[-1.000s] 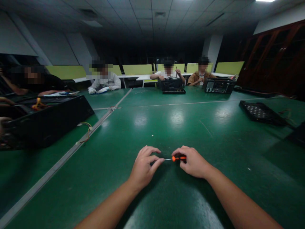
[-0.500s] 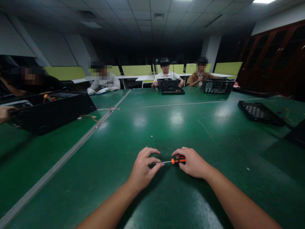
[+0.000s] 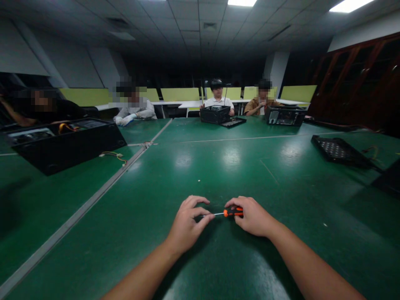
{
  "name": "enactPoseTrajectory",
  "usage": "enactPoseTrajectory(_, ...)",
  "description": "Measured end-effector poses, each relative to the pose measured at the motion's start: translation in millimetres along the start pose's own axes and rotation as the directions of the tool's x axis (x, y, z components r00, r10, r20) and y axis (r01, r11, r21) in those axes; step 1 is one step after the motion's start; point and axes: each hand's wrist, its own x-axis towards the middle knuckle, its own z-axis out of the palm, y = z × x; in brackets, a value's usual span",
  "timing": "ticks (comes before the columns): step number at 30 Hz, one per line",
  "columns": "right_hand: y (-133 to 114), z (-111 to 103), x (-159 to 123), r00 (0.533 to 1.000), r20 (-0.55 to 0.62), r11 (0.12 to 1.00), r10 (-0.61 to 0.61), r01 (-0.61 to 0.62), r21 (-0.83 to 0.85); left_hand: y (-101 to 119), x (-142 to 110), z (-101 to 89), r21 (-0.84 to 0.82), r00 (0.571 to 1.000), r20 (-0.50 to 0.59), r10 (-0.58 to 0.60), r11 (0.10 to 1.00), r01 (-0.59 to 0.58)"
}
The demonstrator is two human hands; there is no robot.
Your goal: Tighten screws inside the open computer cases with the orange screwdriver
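A screwdriver (image 3: 233, 212) with an orange and black handle lies level between my two hands, low over the green table (image 3: 175, 175). Thumb and index finger of my left hand (image 3: 189, 221) pinch its thin metal shaft near the tip, while the other fingers are spread. My right hand (image 3: 254, 216) grips the handle from the right, its palm covering the handle's end. Whether the screwdriver touches the tabletop I cannot tell.
On the left stands an open black computer case (image 3: 68, 146), with a loose cable (image 3: 114, 155) beside it. A black perforated part (image 3: 339, 152) lies at right. Across the table, people sit by two more cases (image 3: 215, 114) (image 3: 285, 116). A grey seam (image 3: 93, 200) crosses the tabletop.
My hands and the screwdriver have barely moved. The far middle case has been turned and shifted left. At the left case, another person's hand has gone out of sight.
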Motion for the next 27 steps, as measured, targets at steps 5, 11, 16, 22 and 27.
enactPoseTrajectory(5, -2.2, -1.6, 0.9, 1.0, 0.008, 1.0, 0.018, -0.018, -0.019, 1.9, 1.7, 0.4, -0.019, 0.998, 0.049, -0.025, 0.999, 0.026)
enactPoseTrajectory(11, -2.2, -0.3, 0.9, 1.0, 0.016, 1.0, 0.003, -0.002, -0.006, -0.4, 0.5, -0.2, -0.045, 1.0, 0.022, -0.008, 0.999, 0.009)
enactPoseTrajectory(16, -0.4, 0.8, 0.1, 1.0, 0.014, 1.0, 0.001, -0.001, -0.003, -0.6, -0.1, -0.5, -0.017, 0.999, 0.028, -0.015, 1.0, 0.016)
enactPoseTrajectory(22, -1.1, 1.1, -0.2, 1.0, 0.017, 1.0, 0.011, -0.012, 0.008, -0.3, 1.7, 0.4, -0.019, 0.998, 0.057, -0.012, 1.0, 0.013)
enactPoseTrajectory(27, -2.8, 0.0, -0.6, 1.0, 0.024, 1.0, 0.005, -0.006, 0.012, 0.4, 0.8, -0.9, -0.017, 1.0, -0.006, 0.008, 1.0, -0.008)
